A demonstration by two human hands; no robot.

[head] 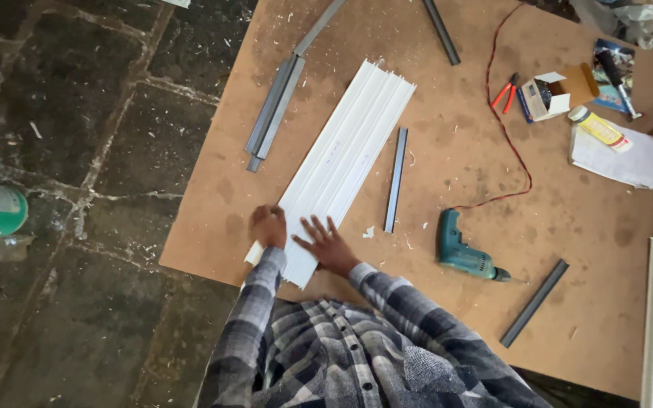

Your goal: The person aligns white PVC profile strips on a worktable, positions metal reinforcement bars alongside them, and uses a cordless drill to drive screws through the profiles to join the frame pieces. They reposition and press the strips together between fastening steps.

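White ribbed panel (345, 151) lies slantwise near the table's (493, 302) front-left corner; my right hand (328, 243) presses flat, fingers spread, on its near end, my left hand (268, 225) curled at its edge

A white ribbed panel (345, 162) lies on the brown tabletop (447, 317), near its left edge. Grey strips (272, 113) sit beside it. The drill (461, 251) is teal, its cord (509, 136) red. The sleeves (387, 302) show grey-and-white plaid, possibly bluish.
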